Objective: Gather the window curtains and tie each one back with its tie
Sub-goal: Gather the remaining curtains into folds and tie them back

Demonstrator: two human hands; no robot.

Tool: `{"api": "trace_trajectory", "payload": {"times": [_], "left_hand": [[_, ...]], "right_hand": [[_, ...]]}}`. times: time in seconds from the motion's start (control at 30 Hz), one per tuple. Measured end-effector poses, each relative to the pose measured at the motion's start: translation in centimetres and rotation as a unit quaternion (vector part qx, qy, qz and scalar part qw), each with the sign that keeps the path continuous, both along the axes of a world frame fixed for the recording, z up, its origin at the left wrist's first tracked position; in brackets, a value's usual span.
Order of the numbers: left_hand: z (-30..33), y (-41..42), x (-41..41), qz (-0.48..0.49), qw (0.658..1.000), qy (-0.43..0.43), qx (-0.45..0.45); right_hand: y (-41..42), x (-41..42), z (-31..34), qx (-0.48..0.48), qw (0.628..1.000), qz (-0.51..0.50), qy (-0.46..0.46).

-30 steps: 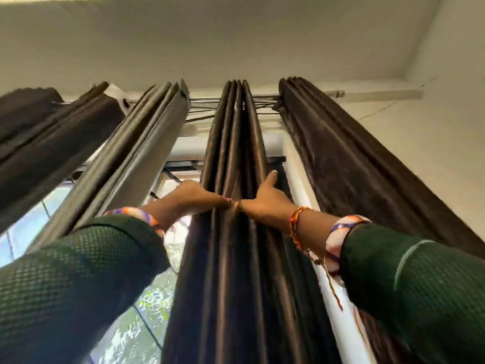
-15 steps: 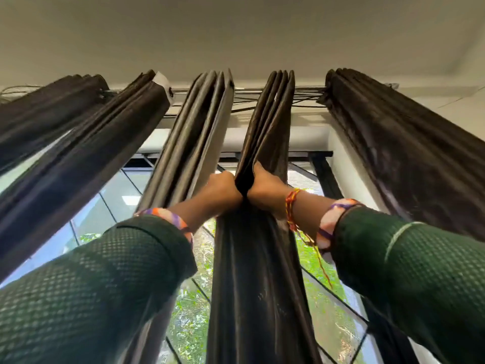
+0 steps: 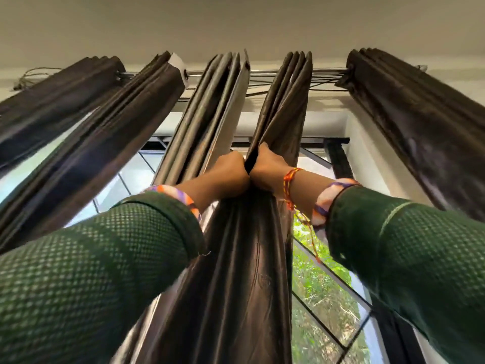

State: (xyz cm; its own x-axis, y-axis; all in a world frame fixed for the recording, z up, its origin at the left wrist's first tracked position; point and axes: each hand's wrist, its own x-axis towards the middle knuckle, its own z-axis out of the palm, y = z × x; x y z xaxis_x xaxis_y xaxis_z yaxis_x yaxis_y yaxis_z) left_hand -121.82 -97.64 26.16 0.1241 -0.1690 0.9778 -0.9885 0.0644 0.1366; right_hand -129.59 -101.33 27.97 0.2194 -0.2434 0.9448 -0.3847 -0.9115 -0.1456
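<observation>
Several dark brown curtain panels hang in bunches from a metal rod (image 3: 262, 73) near the ceiling. The middle curtain (image 3: 236, 258) hangs straight in front of me, its folds gathered at about head height. My left hand (image 3: 228, 172) grips the gathered folds from the left. My right hand (image 3: 265, 169) grips them from the right, thumb up against the cloth. The two fists touch each other across the bunch. No tie shows in this view. Another panel with a pale lining (image 3: 210, 114) hangs just left of my hands.
Behind the curtains is a window (image 3: 322, 298) with black bars and green trees outside. A dark curtain bunch (image 3: 425, 132) hangs at the right by the white wall, two more bunches (image 3: 86, 143) at the left. The ceiling is close above the rod.
My hands have closed from flat fingers into fists round the middle curtain's folds. My view has swung left, bringing more curtain bunches and window into sight.
</observation>
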Motion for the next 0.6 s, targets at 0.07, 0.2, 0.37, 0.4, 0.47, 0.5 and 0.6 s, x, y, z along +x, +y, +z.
{"api": "trace_trajectory", "payload": {"times": [0.07, 0.2, 0.37, 0.4, 0.47, 0.5, 0.6], "left_hand": [[-0.7, -1.0, -1.4, -0.011, 1.0, -0.004, 0.003], [-2.8, -2.4, -3.6, 0.01, 1.0, -0.019, 0.001], [-7.2, -2.7, -5.8, 0.092, 0.994, -0.014, -0.051], [-8.2, -2.7, -6.2, 0.081, 0.995, -0.016, -0.058], [-10.3, -2.8, -6.9, 0.063, 0.995, -0.021, -0.069], [-11.6, -2.9, -7.2, 0.062, 0.995, -0.019, -0.073], [-15.9, -2.8, -8.3, 0.062, 0.995, 0.01, -0.083]], "right_hand": [[-0.7, -1.6, -1.0, 0.006, 1.0, -0.019, -0.012], [-0.9, -5.0, -3.3, -0.025, 0.994, -0.105, 0.006], [-1.4, -7.4, -7.8, -0.144, 0.965, -0.22, 0.022], [-1.6, -7.8, -8.9, -0.168, 0.957, -0.236, 0.031], [-2.0, -8.6, -11.1, -0.203, 0.945, -0.249, 0.055], [-2.2, -9.1, -12.4, -0.212, 0.943, -0.249, 0.068], [-2.3, -10.3, -17.0, -0.204, 0.951, -0.212, 0.1]]}}
